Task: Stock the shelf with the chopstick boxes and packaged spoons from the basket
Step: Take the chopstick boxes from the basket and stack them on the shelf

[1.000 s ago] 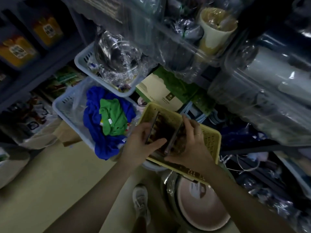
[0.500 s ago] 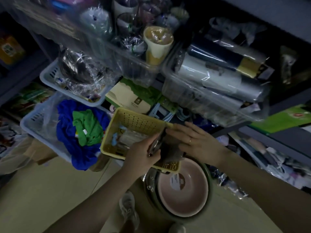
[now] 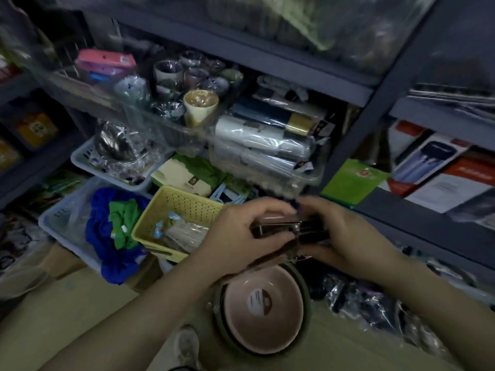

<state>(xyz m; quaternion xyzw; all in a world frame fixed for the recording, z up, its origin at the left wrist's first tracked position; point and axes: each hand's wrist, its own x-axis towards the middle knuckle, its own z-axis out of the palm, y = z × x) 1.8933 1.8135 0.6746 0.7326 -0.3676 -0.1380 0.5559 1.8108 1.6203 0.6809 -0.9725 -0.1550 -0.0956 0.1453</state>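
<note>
Chopstick boxes (image 3: 290, 231), dark and glossy, sit clamped between both hands above a stack of pink bowls (image 3: 263, 309) on the near floor. The left hand (image 3: 241, 236) curls its fingers over the top of the boxes with the thumb underneath; the right hand (image 3: 345, 236) closes on their right end. Half a second ago the boxes were still at the basket's near right corner; they have now lifted clear and moved right, toward the dark shelf (image 3: 401, 218). Just left of the hands, the yellow basket (image 3: 171, 207) holds clear packaged spoons (image 3: 184, 232). Left of it, a white basket (image 3: 53, 223) carries blue and green cloth (image 3: 115, 231). Farther back, a clear bin of wrapped cups (image 3: 201, 105) now shows in full.
</note>
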